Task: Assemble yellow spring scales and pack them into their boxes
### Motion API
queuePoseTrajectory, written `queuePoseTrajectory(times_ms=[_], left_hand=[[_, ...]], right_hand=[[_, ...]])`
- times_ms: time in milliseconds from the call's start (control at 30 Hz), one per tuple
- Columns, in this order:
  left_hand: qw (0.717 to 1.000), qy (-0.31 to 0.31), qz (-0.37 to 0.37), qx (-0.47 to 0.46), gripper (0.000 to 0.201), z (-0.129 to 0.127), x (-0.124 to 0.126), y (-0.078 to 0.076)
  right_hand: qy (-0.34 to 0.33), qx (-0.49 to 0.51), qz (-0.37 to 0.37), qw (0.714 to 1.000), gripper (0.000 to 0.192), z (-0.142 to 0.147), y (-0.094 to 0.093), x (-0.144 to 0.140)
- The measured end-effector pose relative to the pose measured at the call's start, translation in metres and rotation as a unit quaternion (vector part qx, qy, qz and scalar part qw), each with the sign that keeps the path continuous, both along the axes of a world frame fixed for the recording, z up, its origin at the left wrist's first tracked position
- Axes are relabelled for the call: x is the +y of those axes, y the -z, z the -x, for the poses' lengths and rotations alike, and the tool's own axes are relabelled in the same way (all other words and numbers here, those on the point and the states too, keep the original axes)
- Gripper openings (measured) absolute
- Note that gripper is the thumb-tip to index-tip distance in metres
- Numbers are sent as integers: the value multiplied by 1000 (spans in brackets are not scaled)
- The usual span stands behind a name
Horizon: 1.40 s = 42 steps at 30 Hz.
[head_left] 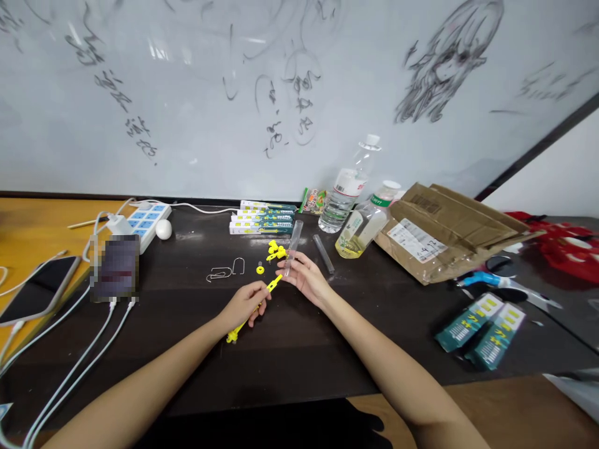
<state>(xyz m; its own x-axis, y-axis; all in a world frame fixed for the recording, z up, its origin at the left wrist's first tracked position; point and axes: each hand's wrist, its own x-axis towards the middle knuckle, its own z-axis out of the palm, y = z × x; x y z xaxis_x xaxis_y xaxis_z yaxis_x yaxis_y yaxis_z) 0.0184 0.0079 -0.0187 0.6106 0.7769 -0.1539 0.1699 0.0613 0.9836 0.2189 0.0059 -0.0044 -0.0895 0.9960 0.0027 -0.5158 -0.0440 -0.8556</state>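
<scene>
My left hand (244, 305) grips a slim yellow pen-like stick (255, 308) that slants up to the right. My right hand (306, 276) holds a clear plastic tube (294, 245), its lower end pinched in my fingers close to the stick's upper tip. Small yellow parts (276, 251) and a yellow ring (260, 269) lie on the dark table (290, 349) just beyond my hands. A second clear tube (324, 253) rests to the right of them.
Several green-and-white boxes (262, 218) are stacked behind. Two plastic bottles (347, 187) and a torn cardboard package (440, 231) stand at the right, with scissors (505, 284) and green packets (482, 327). Paper clips (227, 270), a power strip (147, 221), phones and cables lie left.
</scene>
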Motion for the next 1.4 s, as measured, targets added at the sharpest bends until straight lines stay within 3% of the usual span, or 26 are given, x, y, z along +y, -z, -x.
queuePoseTrajectory(times_ms=[367, 567, 767, 933, 1133, 1300, 1400], left_hand=[[1000, 7, -17, 0, 30, -1, -1, 0], [1000, -3, -23, -6, 35, 0, -4, -1], [998, -28, 16, -47, 13, 5, 0, -6], [996, 12, -38, -77, 29, 10, 6, -7], [992, 81, -35, -93, 71, 12, 5, -13], [997, 29, -70, 18, 64, 14, 5, -12], [997, -4, -73, -5, 59, 12, 6, -6]], right_hand=[[-32, -50, -47, 997, 36, 5, 0, -5], [-51, -130, -92, 986, 35, 16, 6, -9], [-34, -158, -112, 980, 32, 18, 6, -9], [-49, -149, -103, 982, 32, 19, 5, -12], [-61, -148, -104, 982, 33, 20, 4, -13], [-41, -136, -103, 985, 31, 17, 0, -13], [-42, -117, -98, 987, 32, 19, -1, -15]])
